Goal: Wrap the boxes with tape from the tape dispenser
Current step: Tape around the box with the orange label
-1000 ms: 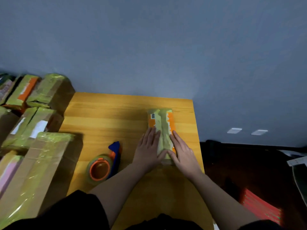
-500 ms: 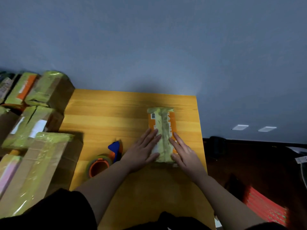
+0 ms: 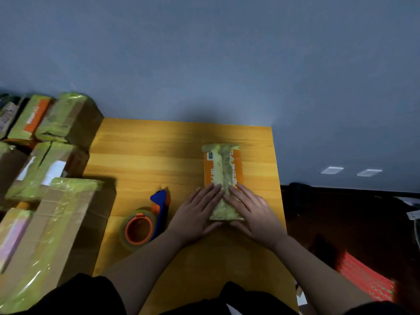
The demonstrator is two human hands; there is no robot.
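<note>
Slid both hands back down the box (image 3: 223,176) on the table (image 3: 145,160) — left hand (image 3: 197,214) and right hand (image 3: 252,211) fingers flat, smoothing tape at the near end — strip looks about stuck.

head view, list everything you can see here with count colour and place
orange rectangular box with yellowish tape strip: one, orange and yellow-green, right half of the table, lengthwise away from the person
tape dispenser with orange core and blue handle: one, orange and blue, on the table left of the box
wooden table: one, yellow-orange, centre
taped cardboard boxes: several, exact count unclear, brown with yellow-green tape, stacked left of the table
red patterned object: one, red, on the dark floor at right, too blurred to identify
grey-blue wall: one, behind the table
left hand: flat, fingers on the box's near end
right hand: flat, fingers on the box's near end
</note>
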